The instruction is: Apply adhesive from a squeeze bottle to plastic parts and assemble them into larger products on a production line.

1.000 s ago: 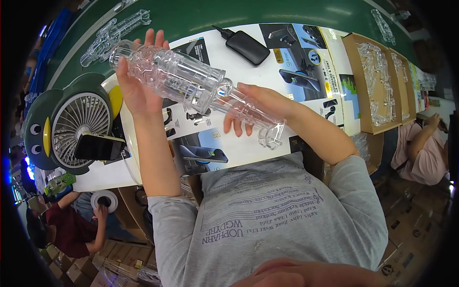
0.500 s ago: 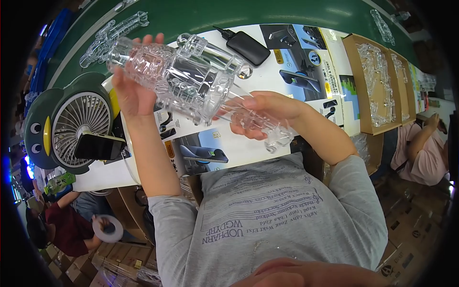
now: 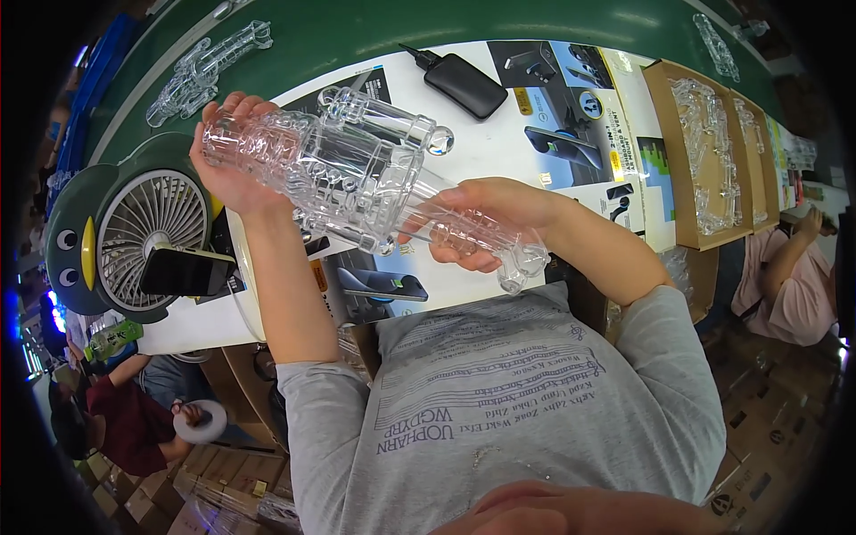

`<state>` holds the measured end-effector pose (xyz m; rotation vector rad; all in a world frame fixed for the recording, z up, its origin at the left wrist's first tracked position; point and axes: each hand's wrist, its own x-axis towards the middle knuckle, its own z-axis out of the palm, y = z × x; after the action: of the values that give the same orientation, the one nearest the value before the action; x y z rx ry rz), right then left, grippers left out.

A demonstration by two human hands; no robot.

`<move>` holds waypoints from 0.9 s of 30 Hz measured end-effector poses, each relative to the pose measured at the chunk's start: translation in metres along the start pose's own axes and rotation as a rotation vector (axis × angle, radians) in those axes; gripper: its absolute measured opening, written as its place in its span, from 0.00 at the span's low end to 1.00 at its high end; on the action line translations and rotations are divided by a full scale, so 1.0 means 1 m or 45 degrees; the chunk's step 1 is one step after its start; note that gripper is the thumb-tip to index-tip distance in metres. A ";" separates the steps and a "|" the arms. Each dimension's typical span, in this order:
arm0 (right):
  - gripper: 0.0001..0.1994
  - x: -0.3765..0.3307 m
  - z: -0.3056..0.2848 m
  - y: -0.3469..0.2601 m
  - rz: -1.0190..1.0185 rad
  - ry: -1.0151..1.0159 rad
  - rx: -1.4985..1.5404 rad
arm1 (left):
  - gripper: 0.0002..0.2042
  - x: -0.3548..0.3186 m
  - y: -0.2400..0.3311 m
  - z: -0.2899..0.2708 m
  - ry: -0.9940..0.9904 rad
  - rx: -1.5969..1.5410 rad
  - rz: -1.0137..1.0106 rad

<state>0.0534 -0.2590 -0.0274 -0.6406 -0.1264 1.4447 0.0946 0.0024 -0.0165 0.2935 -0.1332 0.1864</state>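
A large clear vessel [image 3: 343,169], glass-like with ribbed walls and side tubes, lies across both my hands above the table. My left hand [image 3: 234,183] is closed round its ribbed left end, with the fingers curling over the far side. At the lower right, my right hand [image 3: 486,209] grips its narrower neck [image 3: 477,236], thumb on top and fingers beneath. The knobbed tip [image 3: 517,267] sticks out past my right hand toward my shirt. Whether it is glass or plastic I cannot tell.
Printed sheets cover the white table [image 3: 526,201]. A black power bank [image 3: 464,86] with a cable lies beyond the vessel. On the left are a green fan [image 3: 152,227], a phone [image 3: 187,272] and another clear piece [image 3: 205,71]. Cardboard trays [image 3: 682,160] hold clear parts at right. Other people sit nearby.
The vessel's left end has come down toward me, so it lies less steeply across the table. My left fingers, stretched out before, now wrap round it. My right hand keeps hold of the neck.
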 end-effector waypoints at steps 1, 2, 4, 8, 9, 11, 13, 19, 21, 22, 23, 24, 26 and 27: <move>0.29 0.000 0.001 0.001 -0.007 0.014 0.015 | 0.09 0.000 -0.001 -0.002 -0.022 0.010 0.020; 0.29 0.000 0.002 0.001 -0.014 0.026 0.028 | 0.09 0.000 -0.001 -0.003 -0.046 0.021 0.043; 0.26 0.001 0.000 0.002 -0.015 0.017 0.011 | 0.09 -0.001 0.000 -0.005 -0.059 0.034 0.063; 0.24 0.001 0.000 0.001 -0.053 0.058 -0.101 | 0.09 0.001 0.000 -0.009 -0.089 0.029 0.081; 0.24 0.001 0.001 0.001 -0.054 0.055 -0.104 | 0.09 0.002 0.001 -0.011 -0.092 0.031 0.083; 0.26 -0.002 0.002 -0.002 -0.072 0.095 -0.185 | 0.09 0.004 0.003 -0.014 -0.084 -0.091 -0.043; 0.27 -0.007 0.004 -0.008 -0.088 0.162 -0.332 | 0.09 0.006 0.008 -0.013 -0.005 -0.132 -0.113; 0.24 -0.016 0.003 -0.011 -0.450 0.878 -1.721 | 0.10 0.008 0.017 -0.008 0.143 0.334 0.091; 0.26 -0.019 0.003 -0.015 -0.766 1.135 -2.234 | 0.15 0.011 0.035 -0.022 -0.344 0.254 -0.100; 0.26 -0.021 0.001 -0.017 -0.771 1.143 -2.233 | 0.15 0.011 0.036 -0.026 -0.351 0.254 -0.105; 0.27 -0.024 -0.004 -0.020 -0.850 1.210 -2.396 | 0.18 0.009 0.026 -0.013 -0.089 0.486 -0.003; 0.28 -0.028 -0.007 -0.023 -0.930 1.276 -2.560 | 0.20 0.006 0.014 0.001 0.173 0.717 0.100; 0.29 -0.033 -0.010 -0.026 -0.950 1.326 -2.554 | 0.25 0.001 0.001 0.016 0.190 0.881 0.052; 0.28 -0.036 -0.010 -0.029 -0.981 1.332 -2.598 | 0.27 -0.001 0.002 0.017 0.078 0.936 -0.124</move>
<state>0.0776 -0.2963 -0.0113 -2.4701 -0.9152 -0.3866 0.0912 -0.0005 -0.0003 1.0230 0.0168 0.1417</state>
